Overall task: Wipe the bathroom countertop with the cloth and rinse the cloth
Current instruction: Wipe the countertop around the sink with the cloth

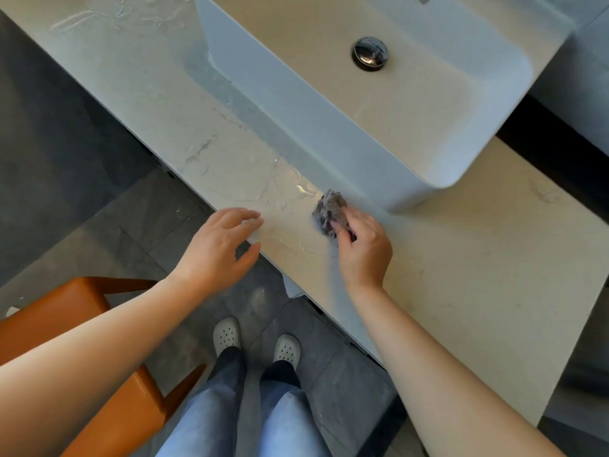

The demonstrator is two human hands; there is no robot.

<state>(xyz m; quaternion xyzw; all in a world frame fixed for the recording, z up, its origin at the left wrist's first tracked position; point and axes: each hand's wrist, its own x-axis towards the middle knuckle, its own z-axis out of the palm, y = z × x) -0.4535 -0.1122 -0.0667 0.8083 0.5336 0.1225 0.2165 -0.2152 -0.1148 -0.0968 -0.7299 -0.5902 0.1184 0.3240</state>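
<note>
My right hand [362,245] presses a bunched grey cloth [328,209] onto the pale marble countertop [478,258], just in front of the near corner of the white vessel sink [296,107]. Wet streaks glint on the counter to the left of the cloth. At the counter's front edge my left hand [220,245] hovers with its fingers spread, holding nothing. Inside the sink basin sits a chrome drain plug [369,53].
An orange chair [75,328] stands on the dark tiled floor at the lower left, close to my left forearm. My feet in white perforated clogs [257,344] stand beside the counter's front edge. The tap base is barely visible at the top edge.
</note>
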